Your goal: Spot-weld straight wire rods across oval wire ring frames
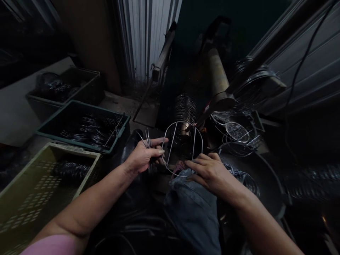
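Note:
A round wire ring [202, 140] with two straight crossbars is held upright between my hands. My left hand [145, 154] is closed around several thin metal wires [148, 136], and its thumb and forefinger are at the ring's left edge. The fingers of my right hand [209, 171] are bent over the ring's lower right side; their tips are partly hidden. The ring's top edge is at the copper-coloured tips [185, 129] of a machine, in front of a dark coil [185, 108]. Whether ring and tips touch, I cannot tell.
Left stand a yellow crate [47, 184] with a dark coiled bundle, a green crate [79, 104] of wire pieces and a grey bin [87, 79]. A machine arm [219, 72] slants in from the upper right. Wire parts [237, 132] lie by a large round basin [273, 180].

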`<state>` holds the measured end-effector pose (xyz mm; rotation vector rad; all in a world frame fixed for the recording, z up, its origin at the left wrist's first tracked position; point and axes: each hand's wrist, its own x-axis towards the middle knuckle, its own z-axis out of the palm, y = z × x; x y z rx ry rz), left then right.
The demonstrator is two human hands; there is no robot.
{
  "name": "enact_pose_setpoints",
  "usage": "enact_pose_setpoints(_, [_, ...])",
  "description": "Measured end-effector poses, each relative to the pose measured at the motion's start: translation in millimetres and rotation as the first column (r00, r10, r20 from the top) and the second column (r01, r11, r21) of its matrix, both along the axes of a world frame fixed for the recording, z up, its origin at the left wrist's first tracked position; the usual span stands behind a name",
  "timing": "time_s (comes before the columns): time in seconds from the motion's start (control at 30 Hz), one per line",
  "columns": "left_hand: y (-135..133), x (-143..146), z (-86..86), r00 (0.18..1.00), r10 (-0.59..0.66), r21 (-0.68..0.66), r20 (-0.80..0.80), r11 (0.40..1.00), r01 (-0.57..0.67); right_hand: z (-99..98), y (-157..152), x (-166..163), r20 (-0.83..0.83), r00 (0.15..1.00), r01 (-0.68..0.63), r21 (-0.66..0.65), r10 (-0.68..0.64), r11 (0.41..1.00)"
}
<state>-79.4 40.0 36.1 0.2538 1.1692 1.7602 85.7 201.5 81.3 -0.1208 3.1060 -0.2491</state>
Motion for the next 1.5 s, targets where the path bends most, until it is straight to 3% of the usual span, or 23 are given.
enact_pose_setpoints(0.23, [-2.6,-0.2,-0.7,1.0,-0.006,-0.007,0.011,1.0,0.006,1.8,-9.1,5.5,-0.033,0.999,0.014,0.09,-0.012,0.996])
enact_pose_setpoints(0.4, [-7.1,2.0,-12.6,0.995,0.01,0.019,0.103,1.0,-0.012,25.9,-28.6,7.2,-0.114,0.993,0.054,0.251,-0.026,0.966])
enact_pose_setpoints(0.53, [-7.8,11.1,-34.0,0.974,0.066,0.024,0.215,0.997,-0.073,36.3,-46.7,-43.1,-0.141,0.987,-0.026,0.348,0.08,0.937])
enact_pose_setpoints(0.7, [-17.9,16.8,-52.4,0.942,0.047,0.044,0.333,0.997,-0.065,31.3,-59.0,-111.0,0.089,0.966,-0.256,0.394,0.241,0.883])
enact_pose_setpoints(0.8, [-30.3,10.4,-51.0,0.94,0.035,0.064,0.34,0.996,-0.06,36.1,-54.4,-106.7,0.072,0.977,-0.214,0.342,0.201,0.915])
enact_pose_setpoints(0.87, [-37.0,5.8,-46.7,0.947,0.035,0.09,0.318,0.994,-0.066,33.9,-45.2,-85.8,-0.017,0.999,-0.032,0.147,0.035,0.989])
enact_pose_setpoints(0.9, [-39.2,4.3,-44.4,0.954,0.029,0.104,0.299,0.993,-0.063,28.8,-39.4,-72.7,-0.054,0.993,0.101,-0.026,-0.102,0.995])
enact_pose_setpoints(0.93, [-40.3,3.7,-42.4,0.96,0.021,0.113,0.278,0.992,-0.054,20.7,-33.4,-59.1,-0.061,0.972,0.208,-0.244,-0.229,0.947])
enact_pose_setpoints(0.97, [-40.4,3.8,-40.9,0.967,0.01,0.109,0.255,0.993,-0.039,10.1,-27.7,-45.9,-0.033,0.945,0.274,-0.46,-0.324,0.845])
enact_pose_setpoints(1.03, [-38.1,6.2,-39.4,0.982,0.003,0.063,0.19,0.998,-0.015,-14.9,-19.3,-23.1,0.089,0.876,0.377,-0.739,-0.474,0.558])
enact_pose_setpoints(1.1, [-33.4,10.2,-39.5,0.993,-0.004,-0.012,0.115,1.0,0.006,-37.6,-16.0,-7.6,0.237,0.779,0.454,-0.851,-0.58,0.262])
enact_pose_setpoints(1.17, [-27.9,14.2,-39.6,0.998,-0.013,-0.067,0.054,0.998,0.017,-51.5,-15.7,-0.2,0.32,0.709,0.464,-0.883,-0.628,0.074])
enact_pose_setpoints(1.23, [-22.2,17.1,-38.3,1.0,-0.009,-0.092,0.021,0.996,0.011,-56.3,-14.9,1.0,0.318,0.683,0.441,-0.897,-0.657,0.024])
enact_pose_setpoints(1.4, [-7.0,17.2,-29.8,1.0,0.018,-0.118,-0.009,0.993,-0.019,-50.4,-1.9,-7.0,0.226,0.65,0.45,-0.884,-0.726,0.128])
enact_pose_setpoints(1.5, [3.4,13.2,-23.6,0.999,0.039,-0.11,-0.009,0.993,-0.04,-44.0,9.0,-14.6,0.211,0.643,0.451,-0.881,-0.736,0.143])
